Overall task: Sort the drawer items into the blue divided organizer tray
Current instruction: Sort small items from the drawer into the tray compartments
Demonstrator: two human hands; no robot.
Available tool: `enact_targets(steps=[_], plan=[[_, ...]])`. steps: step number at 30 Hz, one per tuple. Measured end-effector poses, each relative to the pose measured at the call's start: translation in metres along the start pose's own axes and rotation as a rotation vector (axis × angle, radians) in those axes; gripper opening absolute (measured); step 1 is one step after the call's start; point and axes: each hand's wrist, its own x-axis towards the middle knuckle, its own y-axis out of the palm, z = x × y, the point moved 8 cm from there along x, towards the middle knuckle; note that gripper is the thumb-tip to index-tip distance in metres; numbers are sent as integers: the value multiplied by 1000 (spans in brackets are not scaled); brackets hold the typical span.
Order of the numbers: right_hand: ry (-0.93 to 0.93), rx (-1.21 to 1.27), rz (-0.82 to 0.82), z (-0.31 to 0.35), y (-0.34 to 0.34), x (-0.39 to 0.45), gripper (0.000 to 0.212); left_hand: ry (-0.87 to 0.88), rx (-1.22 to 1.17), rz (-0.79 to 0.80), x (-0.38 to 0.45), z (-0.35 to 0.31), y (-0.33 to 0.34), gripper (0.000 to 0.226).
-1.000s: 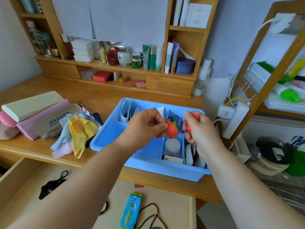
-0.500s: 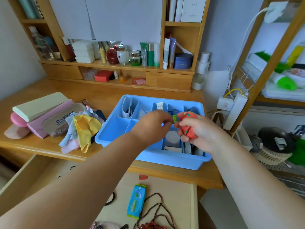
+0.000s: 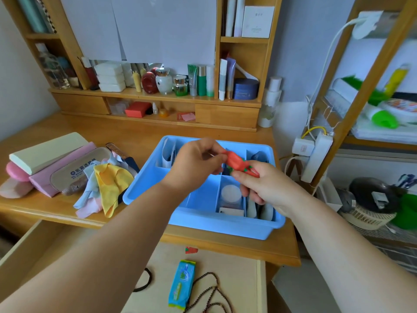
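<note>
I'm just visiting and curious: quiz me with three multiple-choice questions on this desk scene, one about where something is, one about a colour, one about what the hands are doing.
1. Where is the wet-wipes packet?
A. in the open drawer
B. in the tray
C. on the shelf

2. What colour is the divided tray?
A. green
B. blue
C. pink

3. What are the hands doing?
A. resting flat on the desk
B. both holding the red-orange clips
C. pulling the drawer

Answers: 1 A, it lies on the drawer floor; 2 B, its walls are blue; 3 B, left hand and right hand pinch them above the tray.

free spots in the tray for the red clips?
Blue tray: large near-left compartment is bare, bordered by the front wall and the white round jar. Crowded: right slots, back row. Both hands, left hand and right hand, hold red clips above it.
</note>
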Motion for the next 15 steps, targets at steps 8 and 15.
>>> enact_targets(steps=[8, 15], plan=[[110, 356, -254, -25, -22, 3, 5, 37, 539, 297, -7, 21, 32, 10], [32, 240, -260, -17, -20, -2, 5, 161, 926, 364, -14, 22, 67, 14]])
